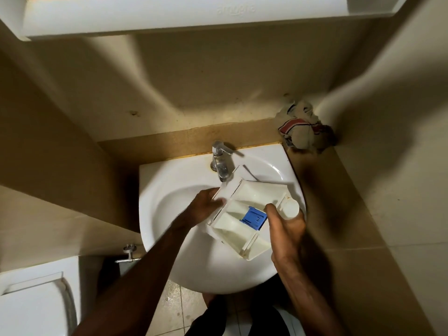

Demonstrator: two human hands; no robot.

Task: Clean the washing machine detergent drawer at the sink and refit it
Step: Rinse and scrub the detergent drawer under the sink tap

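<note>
The white detergent drawer (244, 214) with a blue insert (254, 217) is held over the white sink (169, 202), just below the chrome tap (221, 161). My left hand (206, 204) grips the drawer's left front panel. My right hand (286, 226) holds a white round-ended object (291, 208) against the drawer's right side; what that object is I cannot tell. Water flow from the tap is not clear.
A crumpled striped cloth (303, 127) lies in the back right corner of the tan counter (351, 202). A white cabinet (169, 13) hangs overhead. A toilet cistern lid (36, 299) sits lower left, with a wall valve (129, 254) beside it.
</note>
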